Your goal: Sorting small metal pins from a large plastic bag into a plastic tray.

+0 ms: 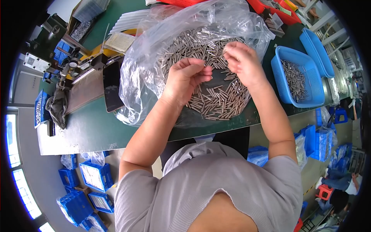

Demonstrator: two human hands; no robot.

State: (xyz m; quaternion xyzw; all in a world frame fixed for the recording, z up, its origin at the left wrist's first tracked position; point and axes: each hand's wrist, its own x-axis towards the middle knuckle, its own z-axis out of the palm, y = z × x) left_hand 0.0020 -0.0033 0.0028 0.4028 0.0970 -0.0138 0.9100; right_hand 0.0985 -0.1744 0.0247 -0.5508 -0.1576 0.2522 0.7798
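Note:
A large heap of small metal pins (222, 101) lies on a spread clear plastic bag (139, 73) on the green table. Above the heap, my left hand (184, 76) is closed, thumb against forefinger, with the shiny end of a metal pin showing at the fingertips. To its right my right hand (244, 62) hovers over the pins with its fingers curled together. Whatever lies between those fingertips is too small to make out. The two hands are apart.
A blue basket (280, 83) of similar pins stands to the right, beside another blue basket (315, 50). Left of the bag are a dark flat tablet-like panel (112, 87) and a metal bench device (73, 62). Red trays (286, 15) stand at the back. Blue crates (96, 176) sit on the floor.

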